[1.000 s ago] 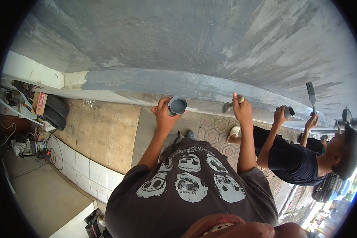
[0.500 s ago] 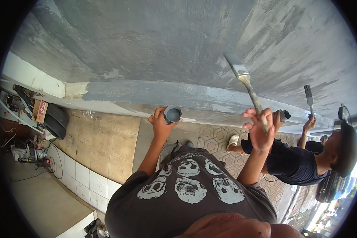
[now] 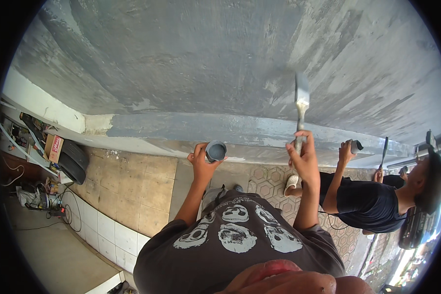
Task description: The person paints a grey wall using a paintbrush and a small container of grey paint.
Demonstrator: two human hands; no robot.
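Observation:
My left hand (image 3: 201, 159) is closed around a small cup (image 3: 216, 151) of dark grey paint, held upright below the ledge. My right hand (image 3: 306, 156) grips the handle of a flat paintbrush (image 3: 302, 105) with grey-coated bristles. The bristles point up over the streaky grey wall (image 3: 191, 59) and look slightly blurred; whether they touch it I cannot tell. Below that surface runs a painted grey ledge (image 3: 181, 122), with a bare pale patch at its left end.
A co-worker (image 3: 372, 203) in dark clothes and a cap stands close on my right, holding another cup (image 3: 356, 146) and another brush (image 3: 384, 153). To the left are tyres (image 3: 75, 161), a cardboard box (image 3: 54, 148) and cluttered tools with cables (image 3: 44, 203). Tiled floor (image 3: 132, 186) lies below.
My right hand has turned the brush from a leftward slant to nearly upright, its fingers now closer around the handle. The co-worker's brush has swung edge-on and lower.

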